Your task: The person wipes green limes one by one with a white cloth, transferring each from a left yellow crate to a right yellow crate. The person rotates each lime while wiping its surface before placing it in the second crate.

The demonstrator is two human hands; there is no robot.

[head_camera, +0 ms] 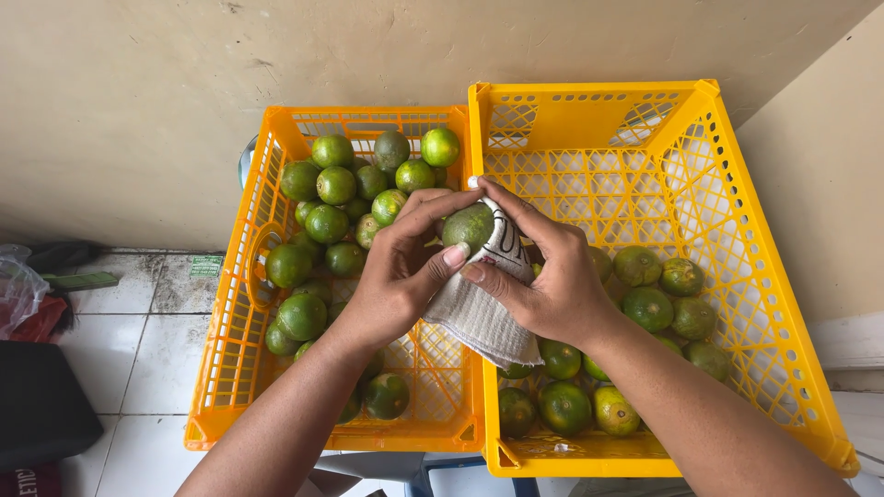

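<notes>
My left hand (398, 276) and my right hand (543, 276) meet over the seam between two yellow-orange plastic crates. Together they grip one green citrus fruit (468, 225), which rests against a white cloth (479, 313). The cloth hangs from under my right hand. The left crate (230, 313) holds several green fruits, piled mostly toward the wall. In the right crate (737, 239), several green-yellow fruits lie at the near end, and its far half shows bare lattice.
Both crates stand against a beige wall on a white tiled floor. At the far left lie a black cushion-like object (41, 405), a clear plastic bag (18, 285) and a dark flat item. A wall corner rises at right.
</notes>
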